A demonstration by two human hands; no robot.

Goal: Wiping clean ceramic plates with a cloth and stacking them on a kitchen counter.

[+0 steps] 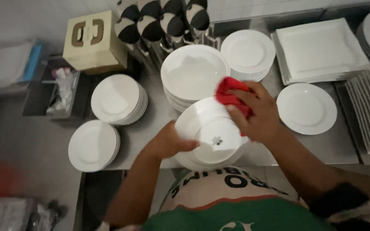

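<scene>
A red cloth lies against the plain white plate, which carries a small dark mark on its underside. Behind that plate, the stacked bowls are white too. The worktop is dull grey steel. Behind the bowls stand black-and-white banded shakers and a beige box.

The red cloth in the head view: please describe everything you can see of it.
The red cloth is a small, soft-looking fabric, plain bright red and crumpled into folds. The right hand grips it and presses it against the upper right rim of the white plate, which is turned with its underside up and held by the left hand. Part of the cloth is hidden under the fingers.
</scene>
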